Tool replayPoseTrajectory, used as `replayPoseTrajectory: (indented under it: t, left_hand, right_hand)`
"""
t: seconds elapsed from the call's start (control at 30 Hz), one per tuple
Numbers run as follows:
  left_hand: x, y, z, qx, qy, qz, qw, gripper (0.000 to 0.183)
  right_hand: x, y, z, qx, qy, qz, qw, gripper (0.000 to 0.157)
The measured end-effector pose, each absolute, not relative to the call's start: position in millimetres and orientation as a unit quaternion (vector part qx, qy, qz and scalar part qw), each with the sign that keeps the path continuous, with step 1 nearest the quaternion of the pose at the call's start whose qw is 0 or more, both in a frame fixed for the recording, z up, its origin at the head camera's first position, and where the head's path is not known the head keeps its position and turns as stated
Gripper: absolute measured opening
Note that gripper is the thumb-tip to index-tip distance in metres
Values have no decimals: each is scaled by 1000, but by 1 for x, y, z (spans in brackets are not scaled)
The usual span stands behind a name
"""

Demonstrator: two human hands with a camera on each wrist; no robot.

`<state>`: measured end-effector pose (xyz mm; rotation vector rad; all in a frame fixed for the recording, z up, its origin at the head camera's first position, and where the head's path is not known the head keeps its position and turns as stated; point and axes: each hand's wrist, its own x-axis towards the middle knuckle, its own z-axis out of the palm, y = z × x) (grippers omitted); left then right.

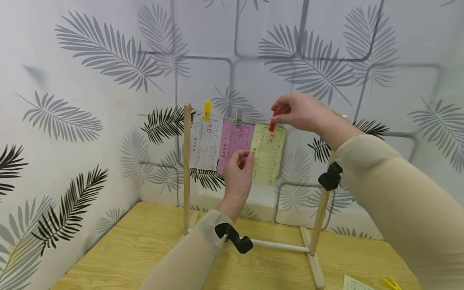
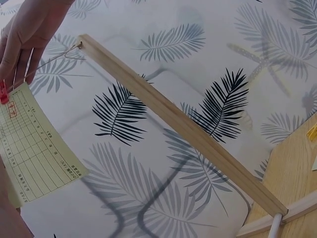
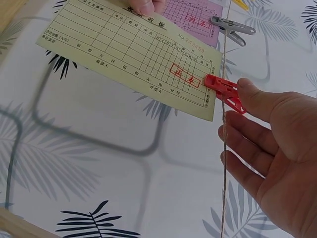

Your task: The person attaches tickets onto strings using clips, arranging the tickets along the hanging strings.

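Observation:
A yellow receipt slip [image 1: 269, 157] hangs from a thin string, with a red clothespin [image 3: 223, 90] on its top edge. My right hand [image 1: 302, 112] pinches that clothespin between thumb and fingers at the string. Lower down, my left hand [image 1: 239, 173] pinches the slip's left edge; in the right wrist view only its fingertips [image 3: 145, 7] show. Left of the yellow slip hang a pink slip [image 1: 236, 139] under a grey clothespin [image 1: 239, 117] and a white slip [image 1: 206, 143] under a yellow clothespin [image 1: 207, 110].
The string runs between two wooden posts, a left one [image 1: 186, 169] and a right one [image 1: 320, 209], joined low down by a white rod [image 1: 279, 245]. On the wooden table [image 1: 119, 245], another paper slip [image 1: 355, 283] and a yellow clothespin [image 1: 391, 283] lie at front right. A leaf-patterned wall stands behind.

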<state>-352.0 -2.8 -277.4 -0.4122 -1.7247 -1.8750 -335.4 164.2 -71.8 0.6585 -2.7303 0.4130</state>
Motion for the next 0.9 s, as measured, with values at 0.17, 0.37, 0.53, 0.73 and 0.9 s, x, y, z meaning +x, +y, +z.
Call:
replayPoseTrajectory:
  t: [0.17, 0.37, 0.53, 0.73, 0.9]
  left_hand:
    - [-351, -5, -282, -155, -643, -698, 275, 14]
    - [-352, -6, -289, -153, -644, -693, 286, 14]
    - [-350, -9, -291, -161, -648, -682, 299, 18]
    - [-347, -14, -293, -166, -650, -671, 315, 15]
    - [-340, -18, -297, -168, -646, -672, 321, 13]
  right_hand:
    - [-334, 167, -74, 224, -952, 125, 166, 48]
    - [-325, 172, -76, 221, -948, 112, 200, 50]
    - [-315, 179, -80, 219, -945, 99, 222, 53]
    - [-304, 189, -89, 222, -939, 94, 247, 54]
    - [-294, 198, -101, 237, -927, 110, 270, 52]
